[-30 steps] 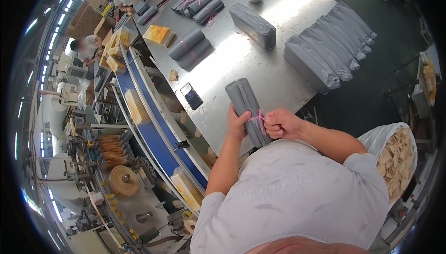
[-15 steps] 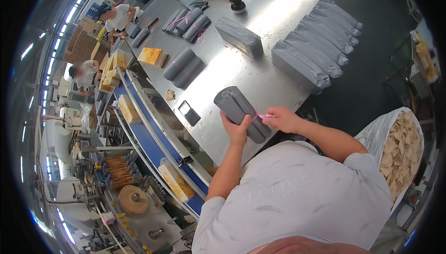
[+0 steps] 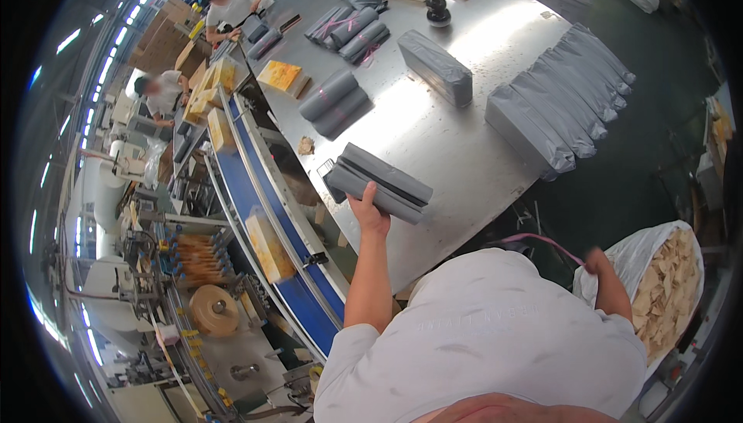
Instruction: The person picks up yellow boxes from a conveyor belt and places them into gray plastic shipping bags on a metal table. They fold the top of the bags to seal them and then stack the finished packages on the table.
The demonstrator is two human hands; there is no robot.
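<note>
Roll (image 3: 385, 181) of grey plastic lies clamped in our left hand (image 3: 370, 208) over the bench (image 3: 468, 183), partly hiding the phone (image 3: 326, 168); we cannot tell whether it touches the metal. Our right hand (image 3: 597, 261) is blurred, seemingly closed on a pink ribbon (image 3: 542, 239) near the sack (image 3: 638, 241). Dark creases run along the roll. Earlier, both hands met at it; now they are well apart, the ribbon pulled clear.

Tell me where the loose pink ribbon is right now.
In the head view, the loose pink ribbon is right of centre, trailing leftward from the right hand, between the metal table and the white bag of tan scraps.
</note>
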